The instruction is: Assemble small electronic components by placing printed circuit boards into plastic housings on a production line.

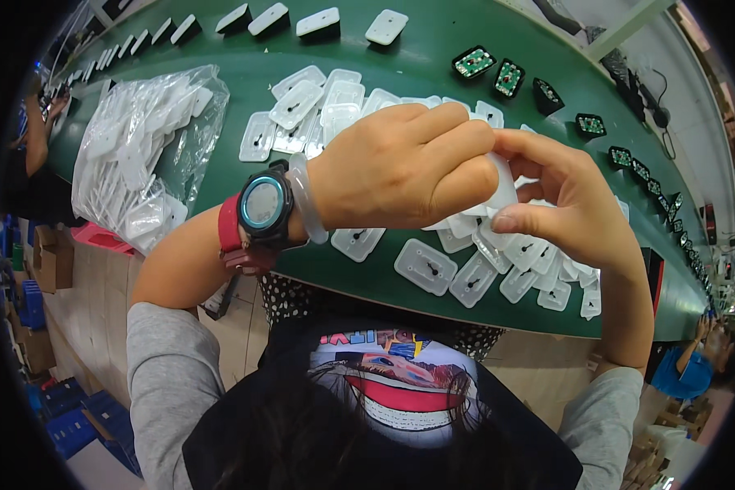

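Observation:
Over the green table (pixel 318 278), my left hand (pixel 408 167) is closed with its back toward the view, and a watch sits on that wrist. My right hand (pixel 576 208) meets it, thumb and fingers curled around a white plastic cover (pixel 505 186). Both hands grip this cover; most of it and my left fingertips are hidden. Beneath and around them lies a loose heap of similar white covers (pixel 298 104), several with small black pieces in the middle. Nearest the front edge, a single white cover (pixel 425 266) lies flat with such a black piece.
A clear bag full of white covers (pixel 139 155) lies at the left. Black housings with green circuit boards (pixel 510 77) curve along the right side. Black units with white tops (pixel 318 24) line the far edge. Other people are at both sides; one wears blue (pixel 682 371).

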Tool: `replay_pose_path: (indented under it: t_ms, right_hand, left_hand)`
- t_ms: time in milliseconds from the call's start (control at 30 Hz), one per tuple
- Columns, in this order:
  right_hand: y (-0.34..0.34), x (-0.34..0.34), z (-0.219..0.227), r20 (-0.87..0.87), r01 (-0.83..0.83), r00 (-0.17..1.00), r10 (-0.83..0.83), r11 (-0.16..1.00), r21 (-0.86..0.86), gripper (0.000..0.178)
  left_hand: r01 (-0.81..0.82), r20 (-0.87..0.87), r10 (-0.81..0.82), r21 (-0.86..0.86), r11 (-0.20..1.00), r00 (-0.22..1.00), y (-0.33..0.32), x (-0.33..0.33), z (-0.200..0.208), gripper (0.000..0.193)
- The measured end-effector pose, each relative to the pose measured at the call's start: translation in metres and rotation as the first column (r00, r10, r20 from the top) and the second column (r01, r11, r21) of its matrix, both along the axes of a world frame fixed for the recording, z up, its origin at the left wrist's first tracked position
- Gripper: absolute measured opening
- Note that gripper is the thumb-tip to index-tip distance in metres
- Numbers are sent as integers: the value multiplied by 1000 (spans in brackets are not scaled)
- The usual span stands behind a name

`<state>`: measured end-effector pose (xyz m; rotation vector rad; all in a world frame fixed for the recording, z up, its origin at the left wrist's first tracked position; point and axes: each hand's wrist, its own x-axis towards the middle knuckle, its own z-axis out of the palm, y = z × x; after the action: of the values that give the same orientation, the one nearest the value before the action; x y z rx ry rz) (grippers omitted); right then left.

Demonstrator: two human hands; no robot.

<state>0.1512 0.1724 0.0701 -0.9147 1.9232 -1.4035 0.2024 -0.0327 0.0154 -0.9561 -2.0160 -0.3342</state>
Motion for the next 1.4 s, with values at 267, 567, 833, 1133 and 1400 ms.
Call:
replay_pose_path:
  t_ms: [267, 567, 833, 1133, 1400]
  right_hand:
    - [-1, -29, 8, -565, 155, 823, -62, 981, 118, 48]
    - [-29, -200, -26, -825, 159, 437, 359, 871, 464, 50]
    - [-71, -212, -39, -653, 148, 470, 593, 677, 721, 52]
    - [-79, -221, -45, -614, 152, 516, 597, 641, 752, 51]
    - [-80, -217, -48, -622, 118, 544, 563, 683, 721, 46]
  left_hand:
    - [-124, 106, 99, 263, 957, 989, -11, -33, -6, 38]
    - [-498, 945, 109, 64, 865, 310, -19, -124, -25, 63]
    - [-547, 978, -16, 131, 827, 210, -28, -148, -44, 55]
    - [-528, 975, -214, 212, 822, 57, -27, -171, -46, 55]
    - [-731, 858, -509, 390, 560, 68, -13, -193, -66, 32]
